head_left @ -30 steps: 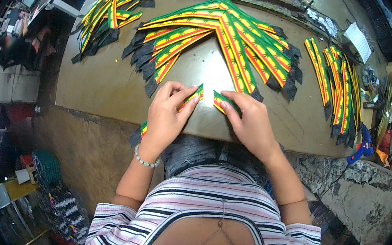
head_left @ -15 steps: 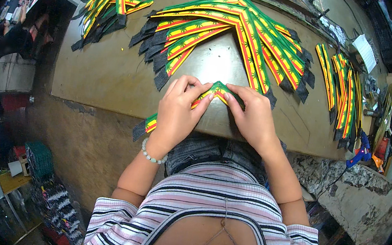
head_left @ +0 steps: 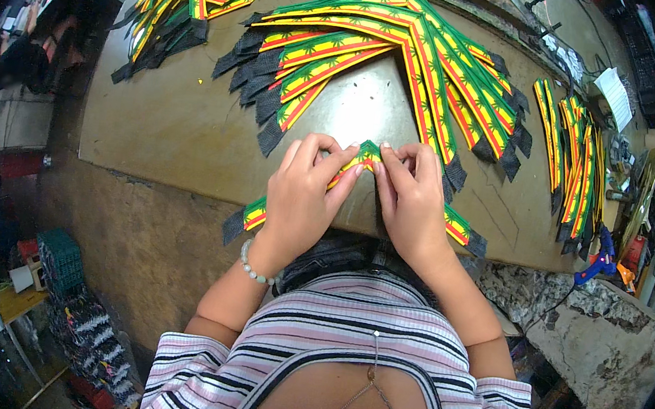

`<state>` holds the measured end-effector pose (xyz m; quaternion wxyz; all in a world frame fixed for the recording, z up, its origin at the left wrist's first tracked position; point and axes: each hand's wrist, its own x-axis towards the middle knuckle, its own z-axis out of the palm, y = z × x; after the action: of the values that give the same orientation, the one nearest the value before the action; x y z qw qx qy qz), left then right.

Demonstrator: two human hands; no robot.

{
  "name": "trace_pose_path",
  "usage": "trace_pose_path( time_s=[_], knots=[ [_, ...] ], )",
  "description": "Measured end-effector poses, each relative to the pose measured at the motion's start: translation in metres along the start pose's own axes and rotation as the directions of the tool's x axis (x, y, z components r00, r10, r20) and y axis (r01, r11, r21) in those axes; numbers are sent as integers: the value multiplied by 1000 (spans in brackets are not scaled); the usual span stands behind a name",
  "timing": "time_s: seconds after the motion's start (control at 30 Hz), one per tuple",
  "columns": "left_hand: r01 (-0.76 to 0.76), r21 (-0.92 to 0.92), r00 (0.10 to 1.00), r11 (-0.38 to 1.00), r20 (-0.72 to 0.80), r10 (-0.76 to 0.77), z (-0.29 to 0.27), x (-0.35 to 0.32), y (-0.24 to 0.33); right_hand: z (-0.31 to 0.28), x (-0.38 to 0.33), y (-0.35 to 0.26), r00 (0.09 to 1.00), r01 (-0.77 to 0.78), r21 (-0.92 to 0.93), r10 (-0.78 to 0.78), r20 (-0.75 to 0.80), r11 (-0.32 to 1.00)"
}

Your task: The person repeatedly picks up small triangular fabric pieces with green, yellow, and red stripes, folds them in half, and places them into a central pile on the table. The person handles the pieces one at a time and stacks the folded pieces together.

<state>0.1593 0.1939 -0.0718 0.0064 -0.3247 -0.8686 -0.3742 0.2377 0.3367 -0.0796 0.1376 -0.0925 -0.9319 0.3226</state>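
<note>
Left hand and right hand pinch leaf-printed strips between closed fingertips; at two o'clock, white sheet, any writing illegible.

Head view: from the person's own head, the left of two side-by-side cameras, aimed steeply down and a little forward.
Lens: wide fisheye, upright and unmirrored, with dark corners and straight edges bowed toward the rim.
Pink, white and black striped shirt: nearest, seen from above, filling the lower middle of the frame.
Bare left hand and bare right hand: farther off than the shirt, near the frame's centre.
Smooth brown tabletop: looked down upon, receding toward the upper edge.
Blue pistol-shaped tool: toward the frame's right rim.
</note>
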Motion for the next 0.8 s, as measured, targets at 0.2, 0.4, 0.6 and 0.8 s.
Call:
trace_pose_path(
  time_s=[0.2, 0.4, 0.6, 0.8],
  knots=[
    [10, 1, 1000, 1000, -5, -10, 1, 0, 0, 5, -2, -5, 990, 138, -156, -131, 51, 978],
    [13, -15, 1000, 1000, 6, -13, 1, 2, -1, -13, 12, -7, 984, 48, 49, -56, 171, 998],
    [5, 10, 1000, 1000, -10, -5, 2, 1, 0, -23, 15, -10, 972, 96, -75, -77, 224, 993],
    [4, 24, 1000, 1000, 14, -4, -2, 3, 3, -17, 6, -1, 973, 142, 26, -145, 181, 989]
  ],
)
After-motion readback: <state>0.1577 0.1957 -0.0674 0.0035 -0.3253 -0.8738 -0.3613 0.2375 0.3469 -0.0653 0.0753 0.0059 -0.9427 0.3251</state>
